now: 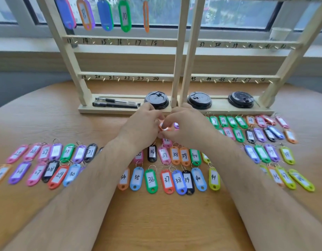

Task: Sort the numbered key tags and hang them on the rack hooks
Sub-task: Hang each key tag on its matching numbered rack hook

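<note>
My left hand [142,127] and my right hand [183,126] meet at the table's middle, both pinching an orange key tag [164,128] between their fingertips. Rows of coloured numbered key tags [167,178] lie flat on the table on both sides of my arms. Two wooden racks [120,76] stand side by side behind them, with numbered hooks on each bar. Several tags, among them the green tag 10 [124,15], hang from the left rack's top bar. The lower hooks marked 13 to 24 and 37 to 48 are bare.
Two black pens [116,104] and a black cup lid [156,99] lie on the left rack's base. Two more lids [199,100] sit on the right rack's base. A window sill runs behind the racks. The wooden table [162,223] shows bare near me.
</note>
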